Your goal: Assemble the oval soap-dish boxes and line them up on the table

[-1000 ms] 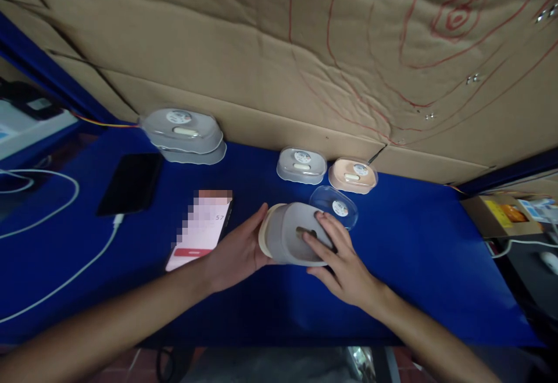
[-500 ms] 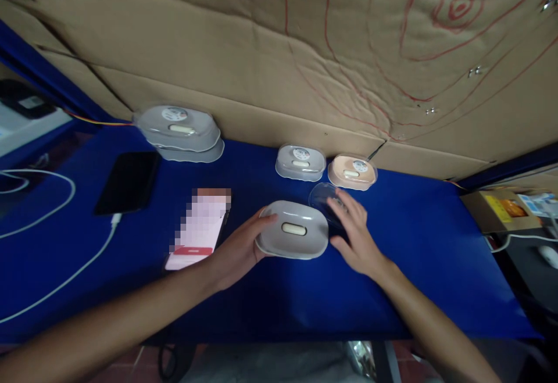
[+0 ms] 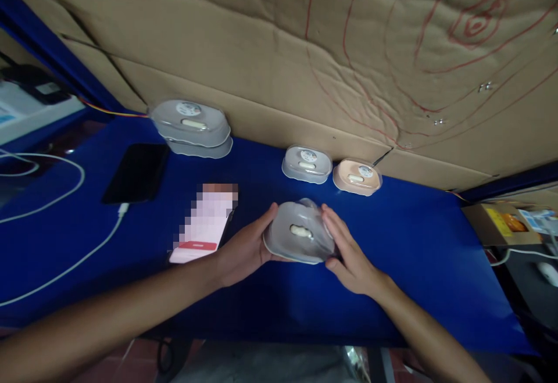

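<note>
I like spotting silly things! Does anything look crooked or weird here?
The clear lid looks crooked on the held gray box: its edge pokes past the far rim. The cardboard wall behind is wrinkled, with red squiggles.

A dark phone (image 3: 136,174) lies at nine o'clock on a blue tabletop (image 3: 418,243), a white cable (image 3: 124,211) running to its near edge, a lit phone (image 3: 203,223) at eight; red-marked cardboard (image 3: 209,40) stands at twelve, a box (image 3: 479,226) at three.
</note>
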`<state>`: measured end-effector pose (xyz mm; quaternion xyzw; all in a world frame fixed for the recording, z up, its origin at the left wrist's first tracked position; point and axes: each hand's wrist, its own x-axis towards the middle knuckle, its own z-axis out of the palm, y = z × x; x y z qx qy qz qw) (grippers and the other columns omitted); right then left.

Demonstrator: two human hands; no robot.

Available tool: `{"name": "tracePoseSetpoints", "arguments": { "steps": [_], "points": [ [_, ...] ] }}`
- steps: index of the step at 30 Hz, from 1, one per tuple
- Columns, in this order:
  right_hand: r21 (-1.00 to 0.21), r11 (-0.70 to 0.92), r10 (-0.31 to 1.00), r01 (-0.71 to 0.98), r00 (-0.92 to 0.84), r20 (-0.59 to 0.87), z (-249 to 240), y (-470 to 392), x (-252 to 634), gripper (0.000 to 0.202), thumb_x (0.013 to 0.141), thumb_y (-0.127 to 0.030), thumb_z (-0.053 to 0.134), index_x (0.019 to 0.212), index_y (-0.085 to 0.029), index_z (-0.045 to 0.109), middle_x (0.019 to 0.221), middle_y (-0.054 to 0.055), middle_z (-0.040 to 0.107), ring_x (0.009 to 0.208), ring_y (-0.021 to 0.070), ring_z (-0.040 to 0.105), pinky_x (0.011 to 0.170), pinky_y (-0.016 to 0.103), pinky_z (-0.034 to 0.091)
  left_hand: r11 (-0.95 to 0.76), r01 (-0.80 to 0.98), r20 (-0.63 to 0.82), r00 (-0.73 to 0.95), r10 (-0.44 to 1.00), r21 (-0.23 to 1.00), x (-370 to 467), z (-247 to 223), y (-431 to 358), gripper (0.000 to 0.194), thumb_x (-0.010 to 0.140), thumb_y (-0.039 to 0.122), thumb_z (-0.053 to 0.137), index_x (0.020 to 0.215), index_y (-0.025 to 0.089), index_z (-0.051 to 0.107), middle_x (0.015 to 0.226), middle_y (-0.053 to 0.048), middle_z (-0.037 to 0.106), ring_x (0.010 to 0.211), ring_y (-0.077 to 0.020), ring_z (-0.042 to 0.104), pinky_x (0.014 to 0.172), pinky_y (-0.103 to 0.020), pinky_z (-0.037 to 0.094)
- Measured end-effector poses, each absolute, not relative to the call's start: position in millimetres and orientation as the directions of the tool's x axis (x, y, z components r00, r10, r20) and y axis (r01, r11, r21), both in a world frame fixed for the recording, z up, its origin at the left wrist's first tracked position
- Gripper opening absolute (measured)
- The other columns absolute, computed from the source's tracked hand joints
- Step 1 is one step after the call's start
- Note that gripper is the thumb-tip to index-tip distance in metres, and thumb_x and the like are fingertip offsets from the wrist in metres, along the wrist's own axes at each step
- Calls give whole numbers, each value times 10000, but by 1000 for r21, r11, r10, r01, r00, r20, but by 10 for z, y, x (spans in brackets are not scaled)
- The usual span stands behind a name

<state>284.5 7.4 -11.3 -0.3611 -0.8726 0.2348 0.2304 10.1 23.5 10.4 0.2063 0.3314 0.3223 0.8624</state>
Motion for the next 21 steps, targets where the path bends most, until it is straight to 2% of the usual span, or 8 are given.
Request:
{"name": "tracePoseSetpoints", "arguments": {
  "steps": [6, 9, 13, 16, 21],
  "points": [
    [-372, 712, 696, 596, -672, 254, -90, 26, 2771, 870, 1047, -542, 595, 1733, -351, 95, 1801, 142, 140, 1636, 407, 236, 1230, 665, 402, 677, -414, -395, 582, 711, 608, 134, 22, 151, 576, 1044, 653, 542, 1430, 236, 636, 1380, -124, 733, 1284, -313, 681, 1013, -448, 575],
    [-318, 734, 677, 600, -685, 270, -70, 31, 2784, 922, 1013, -522, 666, 1731, -369, 107, 1795, 149, 156, 1604, 430, 293, 1200, 676, 434, 684, -407, -378, 609, 697, 605, 125, -14, 143, 614, 1022, 699, 544, 1427, 248, 642, 1443, -130, 696, 1312, -321, 663, 1050, -468, 551],
    [-342, 734, 676, 587, -680, 283, -46, 34, 2775, 886, 984, -491, 722, 1704, -372, 220, 1743, 158, 264, 1563, 427, 359, 1186, 662, 456, 674, -392, -380, 601, 703, 626, 110, -22, 144, 632, 982, 715, 608, 1453, 294, 607, 1505, -106, 649, 1329, -317, 640, 1023, -445, 556],
    [-403, 712, 699, 575, -639, 322, -30, 25, 2748, 817, 945, -459, 763, 1632, -343, 337, 1647, 170, 362, 1509, 408, 430, 1171, 639, 477, 664, -336, -403, 587, 702, 668, 111, -29, 157, 630, 977, 716, 613, 1449, 299, 600, 1468, -97, 662, 1299, -310, 642, 992, -433, 568],
    [-446, 662, 740, 602, -620, 262, 53, 59, 2802, 806, 832, -416, 823, 1504, -225, 420, 1541, 207, 471, 1442, 398, 487, 1155, 598, 502, 516, -71, -442, 425, 790, 853, 110, -55, 221, 525, 991, 627, 635, 1334, 233, 691, 1268, -100, 730, 1242, -317, 653, 1054, -467, 539]
  ]
}}
